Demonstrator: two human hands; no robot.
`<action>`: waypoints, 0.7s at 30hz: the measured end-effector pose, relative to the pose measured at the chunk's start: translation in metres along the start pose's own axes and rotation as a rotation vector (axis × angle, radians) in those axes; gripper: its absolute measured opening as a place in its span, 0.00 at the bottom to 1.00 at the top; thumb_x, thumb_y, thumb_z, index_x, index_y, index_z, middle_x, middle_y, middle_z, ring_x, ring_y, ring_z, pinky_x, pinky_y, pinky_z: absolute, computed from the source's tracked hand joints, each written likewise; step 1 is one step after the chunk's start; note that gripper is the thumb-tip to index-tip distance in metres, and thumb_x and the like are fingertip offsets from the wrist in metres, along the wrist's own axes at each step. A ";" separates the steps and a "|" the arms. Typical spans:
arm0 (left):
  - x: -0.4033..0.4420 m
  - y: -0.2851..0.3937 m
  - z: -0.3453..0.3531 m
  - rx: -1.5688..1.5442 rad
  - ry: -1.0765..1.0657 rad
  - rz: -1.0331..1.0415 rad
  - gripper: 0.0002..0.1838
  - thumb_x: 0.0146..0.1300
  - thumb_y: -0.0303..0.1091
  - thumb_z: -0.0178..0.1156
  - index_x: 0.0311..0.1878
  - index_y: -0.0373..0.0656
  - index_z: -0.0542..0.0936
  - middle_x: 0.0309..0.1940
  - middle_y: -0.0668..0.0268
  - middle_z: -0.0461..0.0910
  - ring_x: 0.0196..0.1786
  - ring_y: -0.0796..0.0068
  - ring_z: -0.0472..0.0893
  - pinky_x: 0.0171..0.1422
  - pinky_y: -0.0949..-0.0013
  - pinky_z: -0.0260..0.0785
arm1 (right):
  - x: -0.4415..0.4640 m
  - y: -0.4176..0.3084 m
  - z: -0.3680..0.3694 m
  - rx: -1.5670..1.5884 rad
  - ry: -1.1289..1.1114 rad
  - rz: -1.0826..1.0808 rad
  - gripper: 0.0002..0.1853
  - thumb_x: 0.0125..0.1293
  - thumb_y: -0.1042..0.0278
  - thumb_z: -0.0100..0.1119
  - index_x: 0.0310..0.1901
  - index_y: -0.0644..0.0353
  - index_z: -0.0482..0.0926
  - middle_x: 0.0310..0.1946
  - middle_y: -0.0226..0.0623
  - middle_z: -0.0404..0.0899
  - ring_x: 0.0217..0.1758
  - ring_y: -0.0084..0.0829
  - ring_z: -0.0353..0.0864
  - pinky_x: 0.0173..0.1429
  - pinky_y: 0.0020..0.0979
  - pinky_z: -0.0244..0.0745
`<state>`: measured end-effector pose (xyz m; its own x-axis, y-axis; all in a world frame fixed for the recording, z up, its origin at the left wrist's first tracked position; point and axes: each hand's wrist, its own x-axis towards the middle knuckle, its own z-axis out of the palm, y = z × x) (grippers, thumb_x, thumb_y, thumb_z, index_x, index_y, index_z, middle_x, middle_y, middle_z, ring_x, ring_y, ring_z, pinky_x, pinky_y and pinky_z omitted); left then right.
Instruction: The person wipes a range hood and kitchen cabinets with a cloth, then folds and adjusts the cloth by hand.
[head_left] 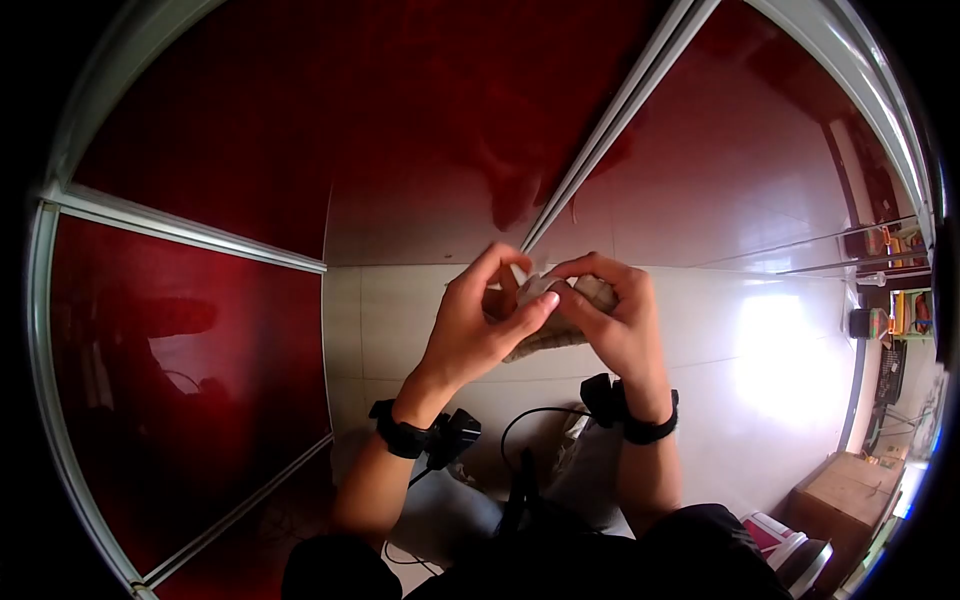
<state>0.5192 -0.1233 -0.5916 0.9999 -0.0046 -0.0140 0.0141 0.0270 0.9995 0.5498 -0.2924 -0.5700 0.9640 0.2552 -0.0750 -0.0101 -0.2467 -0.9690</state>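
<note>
My left hand [475, 325] and my right hand [625, 325] meet in front of me, fingers bent and close together. Pinched between their fingertips is a small, whitish, see-through piece that looks like thin plastic [535, 291]; its exact kind is unclear. Behind and under the fingers shows a beige-grey, checked, cloth-like item [548, 343], partly hidden by both hands. A lighter beige part [597, 291] shows inside the curl of my right hand. Each wrist wears a black strap with a box on it.
Glossy dark red panels [430, 120] with silver frames rise ahead and to the left. Pale floor tiles [690, 350] lie below. A brown wooden box [845, 490] and a bucket-like container [785, 545] stand at the lower right. A black cable [520, 420] hangs near my legs.
</note>
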 end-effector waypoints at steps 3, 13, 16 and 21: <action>-0.006 0.008 -0.001 0.159 0.084 0.174 0.26 0.56 0.24 0.70 0.58 0.42 0.74 0.49 0.63 0.72 0.35 0.77 0.81 0.35 0.73 0.74 | -0.002 -0.003 0.003 0.059 0.019 0.023 0.08 0.61 0.76 0.64 0.41 0.67 0.83 0.29 0.34 0.83 0.32 0.19 0.77 0.37 0.26 0.74; -0.003 -0.013 0.002 0.645 0.255 0.547 0.09 0.57 0.20 0.65 0.42 0.37 0.80 0.45 0.61 0.79 0.43 0.59 0.81 0.44 0.63 0.74 | -0.003 0.000 0.005 0.029 0.104 -0.050 0.08 0.60 0.75 0.67 0.40 0.66 0.84 0.30 0.34 0.84 0.30 0.20 0.77 0.34 0.25 0.73; 0.000 -0.014 -0.004 0.631 0.282 0.596 0.05 0.59 0.22 0.63 0.38 0.37 0.79 0.41 0.59 0.80 0.40 0.59 0.79 0.48 0.64 0.72 | -0.003 0.000 0.003 -0.084 0.075 -0.014 0.08 0.60 0.74 0.69 0.40 0.67 0.83 0.29 0.34 0.83 0.31 0.20 0.78 0.35 0.25 0.73; -0.006 -0.007 0.009 0.245 0.229 0.283 0.05 0.61 0.21 0.60 0.41 0.35 0.77 0.34 0.61 0.82 0.36 0.69 0.81 0.47 0.69 0.73 | -0.002 0.004 0.002 0.048 0.115 -0.023 0.08 0.62 0.74 0.68 0.40 0.66 0.83 0.27 0.33 0.82 0.29 0.18 0.76 0.33 0.23 0.71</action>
<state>0.5132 -0.1325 -0.5987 0.9397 0.1911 0.2836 -0.2347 -0.2428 0.9413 0.5470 -0.2921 -0.5744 0.9883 0.1503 -0.0275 0.0026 -0.1964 -0.9805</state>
